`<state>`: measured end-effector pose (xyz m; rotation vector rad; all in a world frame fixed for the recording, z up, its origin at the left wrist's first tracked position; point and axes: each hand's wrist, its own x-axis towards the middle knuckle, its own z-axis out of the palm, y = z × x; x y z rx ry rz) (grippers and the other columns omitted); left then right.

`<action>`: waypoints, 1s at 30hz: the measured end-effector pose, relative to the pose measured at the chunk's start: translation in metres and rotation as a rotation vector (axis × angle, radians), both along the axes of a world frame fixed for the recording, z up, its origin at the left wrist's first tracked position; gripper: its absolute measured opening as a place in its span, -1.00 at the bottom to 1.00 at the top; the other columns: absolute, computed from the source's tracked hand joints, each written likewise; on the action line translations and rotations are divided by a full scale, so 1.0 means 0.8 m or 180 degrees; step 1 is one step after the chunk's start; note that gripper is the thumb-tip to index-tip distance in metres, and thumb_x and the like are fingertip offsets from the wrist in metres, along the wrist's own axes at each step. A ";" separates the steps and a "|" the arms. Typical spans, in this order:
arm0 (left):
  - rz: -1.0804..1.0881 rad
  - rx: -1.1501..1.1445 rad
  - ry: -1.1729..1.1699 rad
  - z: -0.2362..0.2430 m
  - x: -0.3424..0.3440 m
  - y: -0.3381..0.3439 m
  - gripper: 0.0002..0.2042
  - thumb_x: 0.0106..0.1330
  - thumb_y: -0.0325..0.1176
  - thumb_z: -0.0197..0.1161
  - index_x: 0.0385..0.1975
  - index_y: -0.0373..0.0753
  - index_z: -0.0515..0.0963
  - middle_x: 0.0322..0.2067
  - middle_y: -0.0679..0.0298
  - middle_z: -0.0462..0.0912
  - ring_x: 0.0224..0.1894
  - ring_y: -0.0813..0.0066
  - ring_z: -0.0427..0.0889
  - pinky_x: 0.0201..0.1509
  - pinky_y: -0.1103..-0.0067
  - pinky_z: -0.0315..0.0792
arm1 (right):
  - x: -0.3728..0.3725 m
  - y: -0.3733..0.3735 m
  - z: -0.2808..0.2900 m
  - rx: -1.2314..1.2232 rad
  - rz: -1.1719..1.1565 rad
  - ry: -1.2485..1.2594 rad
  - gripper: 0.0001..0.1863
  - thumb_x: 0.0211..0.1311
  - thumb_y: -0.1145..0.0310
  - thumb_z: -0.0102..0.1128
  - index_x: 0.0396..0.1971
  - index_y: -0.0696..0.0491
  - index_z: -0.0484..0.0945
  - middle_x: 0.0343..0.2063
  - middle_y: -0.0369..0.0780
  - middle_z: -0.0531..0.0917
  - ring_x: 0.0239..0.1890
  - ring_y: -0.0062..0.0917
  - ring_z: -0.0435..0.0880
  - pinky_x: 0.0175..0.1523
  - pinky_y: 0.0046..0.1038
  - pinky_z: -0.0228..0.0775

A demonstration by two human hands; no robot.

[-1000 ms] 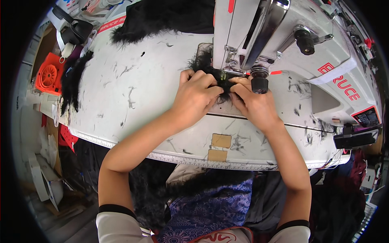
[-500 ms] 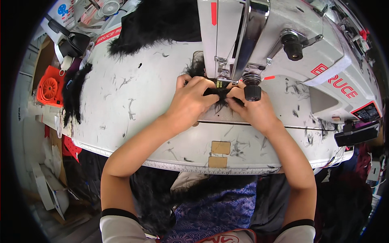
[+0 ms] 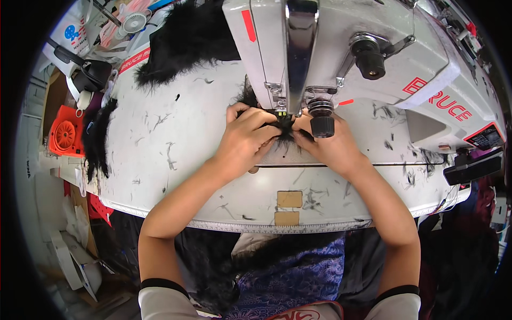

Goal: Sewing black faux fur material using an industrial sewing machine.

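Beneath the needle area of a white sewing machine (image 3: 341, 32) lies a small piece of black fur fabric (image 3: 286, 126), its long hairs spreading toward me. My left hand (image 3: 245, 136) is closed on the fabric's left side, fingers bent and thumb close to the forefinger. On the other side, my right hand (image 3: 333, 143) pinches the fabric just right of the needle area. A black tension knob (image 3: 322, 127) partly covers the right fingers. The needle tip and the fabric's edge under the fingers are hidden.
Black furry fabric (image 3: 186, 45) lies at the back left of the white table (image 3: 144, 176). A black fur strip (image 3: 98, 140) hangs over the left edge beside an orange-red device (image 3: 65, 133). Loose hairs dot the tabletop. A ruler tape (image 3: 240, 226) follows the front edge.
The view has shifted a little, so the machine head sits further left. My left fingers have drawn slightly back and bent more. Both hands stay at the fur fabric.
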<state>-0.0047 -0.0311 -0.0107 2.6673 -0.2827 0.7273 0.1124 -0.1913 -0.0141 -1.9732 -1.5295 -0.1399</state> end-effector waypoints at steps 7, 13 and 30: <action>-0.0077 -0.0325 0.0106 -0.001 0.003 0.000 -0.76 -0.17 -0.61 0.24 -0.46 -0.20 0.45 -0.41 0.33 0.46 -0.31 0.40 0.45 -0.05 0.43 0.14 | -0.002 0.001 -0.002 -0.0104 -0.0011 0.0181 -0.70 -0.13 0.44 0.25 -0.31 0.01 0.46 -0.38 -0.16 0.53 -0.37 -0.25 0.54 -0.26 -0.37 0.40; 0.0247 -0.0497 0.0390 0.007 0.000 -0.012 -0.68 -0.16 -0.57 0.25 -0.35 -0.19 0.40 -0.44 0.32 0.42 -0.30 0.37 0.42 -0.04 0.43 0.12 | -0.001 0.001 -0.005 -0.0086 0.0068 -0.0105 -0.63 -0.11 0.41 0.25 -0.21 0.01 0.43 -0.36 -0.14 0.53 -0.33 -0.24 0.54 -0.23 -0.36 0.40; 0.0268 -0.0058 0.0093 -0.002 0.000 -0.005 -0.71 -0.27 -0.58 0.25 -0.44 -0.21 0.46 -0.50 0.34 0.38 -0.33 0.39 0.39 -0.11 0.47 0.16 | -0.004 0.004 -0.009 0.0019 0.0103 -0.0685 -0.68 -0.21 0.48 0.20 -0.32 0.06 0.43 -0.38 -0.24 0.50 -0.37 -0.35 0.51 -0.32 -0.40 0.41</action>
